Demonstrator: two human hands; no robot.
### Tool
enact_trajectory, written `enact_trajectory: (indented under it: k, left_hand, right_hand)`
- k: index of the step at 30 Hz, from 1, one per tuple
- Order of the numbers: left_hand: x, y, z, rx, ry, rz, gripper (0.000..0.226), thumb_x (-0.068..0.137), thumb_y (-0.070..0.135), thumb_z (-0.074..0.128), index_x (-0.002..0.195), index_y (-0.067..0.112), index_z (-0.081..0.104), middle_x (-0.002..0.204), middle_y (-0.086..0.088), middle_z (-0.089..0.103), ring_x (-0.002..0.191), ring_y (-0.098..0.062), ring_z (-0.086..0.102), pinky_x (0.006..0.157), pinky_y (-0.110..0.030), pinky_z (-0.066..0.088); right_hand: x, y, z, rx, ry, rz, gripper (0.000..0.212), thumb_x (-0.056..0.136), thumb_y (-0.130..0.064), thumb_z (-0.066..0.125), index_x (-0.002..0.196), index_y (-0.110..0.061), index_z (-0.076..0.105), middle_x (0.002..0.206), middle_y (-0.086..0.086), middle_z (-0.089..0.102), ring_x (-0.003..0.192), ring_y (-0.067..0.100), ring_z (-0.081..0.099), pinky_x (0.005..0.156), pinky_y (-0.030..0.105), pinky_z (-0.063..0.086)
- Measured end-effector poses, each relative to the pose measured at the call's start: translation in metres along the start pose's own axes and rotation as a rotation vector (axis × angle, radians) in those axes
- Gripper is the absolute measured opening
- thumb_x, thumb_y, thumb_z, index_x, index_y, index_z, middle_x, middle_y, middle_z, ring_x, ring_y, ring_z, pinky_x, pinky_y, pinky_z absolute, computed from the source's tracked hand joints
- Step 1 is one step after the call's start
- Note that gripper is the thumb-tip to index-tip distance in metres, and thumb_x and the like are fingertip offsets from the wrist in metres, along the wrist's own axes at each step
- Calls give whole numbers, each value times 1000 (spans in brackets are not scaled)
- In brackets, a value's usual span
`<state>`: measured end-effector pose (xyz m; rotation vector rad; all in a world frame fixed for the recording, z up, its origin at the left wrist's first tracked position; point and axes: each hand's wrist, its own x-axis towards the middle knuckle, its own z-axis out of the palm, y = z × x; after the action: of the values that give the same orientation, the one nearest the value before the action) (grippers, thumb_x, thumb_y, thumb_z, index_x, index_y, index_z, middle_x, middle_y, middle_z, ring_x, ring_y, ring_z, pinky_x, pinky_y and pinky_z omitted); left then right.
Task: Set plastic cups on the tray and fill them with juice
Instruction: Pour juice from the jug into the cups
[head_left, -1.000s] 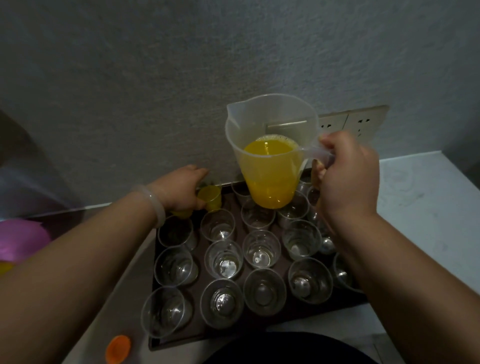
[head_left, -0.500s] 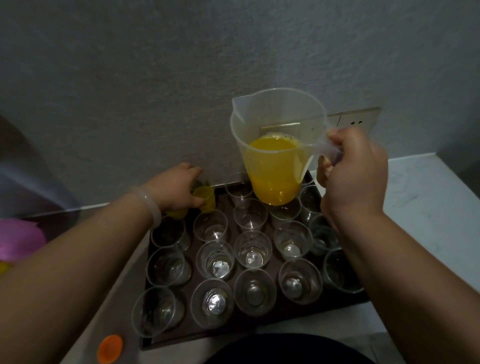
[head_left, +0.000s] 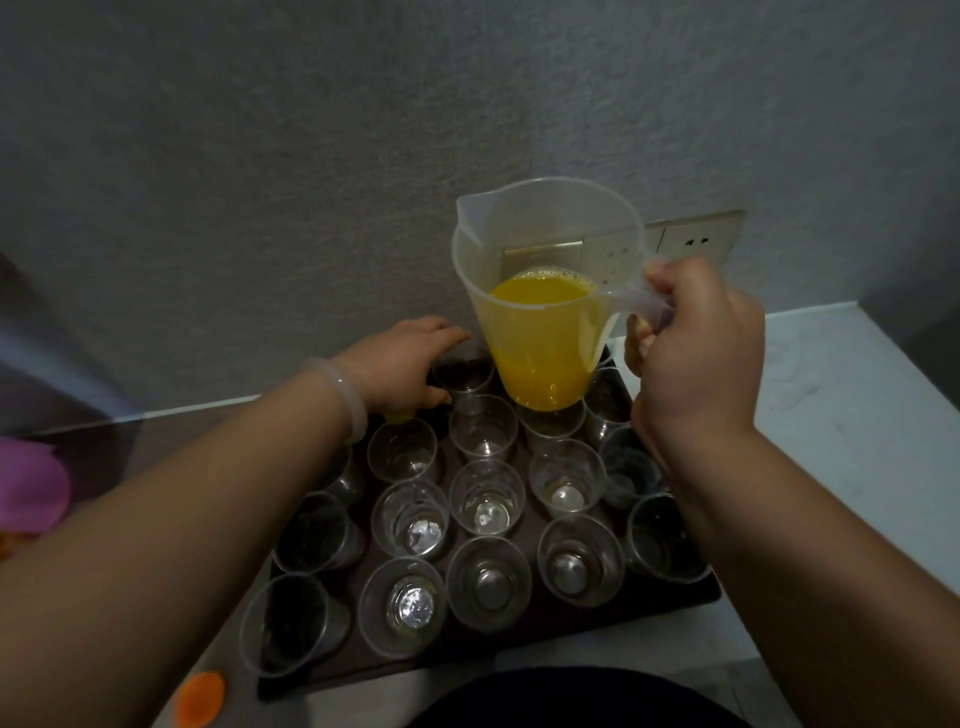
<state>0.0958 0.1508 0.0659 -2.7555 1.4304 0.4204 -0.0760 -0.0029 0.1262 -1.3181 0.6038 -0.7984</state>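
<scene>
Head view: jug handle (head_left: 631, 301) inside right fingers (head_left: 640, 345), above the cups (head_left: 485, 501)

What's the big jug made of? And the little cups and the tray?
The jug looks like cloudy, see-through plastic: the yellow juice shows through its wall. The cups look like thin, clear, shiny plastic: you see their bottoms glinting. The tray is dark and dull, maybe plastic or coated metal; I can't tell.

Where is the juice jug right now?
Head view: the jug hangs right of centre above the tray's far cups, its handle held by the right hand.
</scene>
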Motion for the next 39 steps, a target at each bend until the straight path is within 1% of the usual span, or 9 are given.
enact_trajectory:
  k: [4,9,15,19,27,31,34,36,39]
  left_hand:
    - [10,2,4,12,-42,-23,88,81,33,72,151,21,21,154,-4,27,137,-26,30,111,-36,30]
    - [15,3,4,-31,-58,-50,85,79,35,74,148,17,28,146,-8,39,132,-25,38,108,-34,33]
    - [1,1,-12,-192,76,-112,80,77,32,77,144,16,36,136,-5,49,122,-19,49,99,-24,36]
    - [-13,-3,-25,-364,213,-149,71,73,28,80,134,13,48,125,-5,57,113,-18,56,100,-32,44]
    - [-41,-7,-35,-416,399,-159,63,71,24,79,127,16,51,115,2,53,104,-10,57,95,-27,48]
    - [-50,-9,-37,-408,431,-157,65,71,25,80,128,17,51,115,2,50,103,-9,56,94,-25,47]
    - [-54,-9,-37,-395,426,-154,63,70,26,81,125,17,51,114,5,49,97,-5,54,82,-12,43]
    - [-56,-8,-36,-370,413,-144,62,70,28,81,124,19,52,115,5,50,96,-4,52,81,-14,40]
    - [-58,-7,-35,-335,398,-140,61,69,34,80,123,23,52,113,8,52,96,-3,51,82,-17,39]
  right_hand:
    - [2,1,-4,0,-15,-5,36,71,-31,52,38,-19,44,47,5,34,48,19,29,51,37,24]
    - [5,0,-6,10,-23,2,36,71,-29,52,38,-19,45,45,2,34,47,18,30,50,35,25]
    - [9,0,-5,-7,-11,6,33,69,-30,52,39,-20,44,47,4,34,49,18,29,51,37,24]
    - [12,-1,-3,-21,-22,1,32,69,-31,53,40,-20,44,49,5,34,50,20,29,52,38,23]
    - [20,-14,6,-144,-125,-44,32,68,-30,54,39,-18,48,42,-3,35,48,17,33,52,35,27]
    - [25,-20,13,-406,-220,-167,33,80,-19,58,72,13,56,52,7,38,46,9,37,41,22,30]
    - [23,-26,21,-415,-258,-148,39,72,-30,58,60,7,53,50,12,31,48,18,35,49,37,34]
    - [21,-32,25,-420,-281,-127,39,68,-34,56,52,1,49,48,8,32,52,23,32,53,48,35]
    - [19,-36,30,-531,-334,-192,46,76,-31,57,59,10,46,55,16,36,53,23,33,56,50,38]
